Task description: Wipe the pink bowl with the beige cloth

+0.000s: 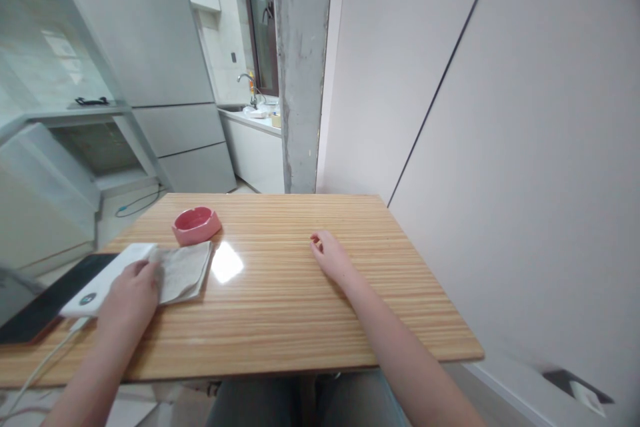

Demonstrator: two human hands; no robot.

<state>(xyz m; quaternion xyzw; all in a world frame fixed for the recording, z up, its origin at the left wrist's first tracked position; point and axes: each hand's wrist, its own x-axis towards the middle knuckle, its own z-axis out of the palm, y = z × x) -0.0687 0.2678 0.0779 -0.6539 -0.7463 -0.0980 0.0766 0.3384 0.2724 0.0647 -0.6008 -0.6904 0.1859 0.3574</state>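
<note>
On the left of the table, my left hand (131,292) has its fingers curled at the left edge of a folded grey cloth (184,272); the fingertips are partly hidden. The same hand lies against a white flat device (113,273) with a round dark mark and a white cable plugged into its near end. My right hand (327,255) rests on the wooden table (280,320), right of its middle. Its fingers are loosely curled, with nothing visible in them. Just beyond the cloth stands a pink ashtray (197,227).
A black flat board (43,303) lies under the white device at the table's left. A white wall (450,147) runs along the right side. Behind the table are a concrete pillar (304,73), a fridge (145,33) and a sink counter (253,147).
</note>
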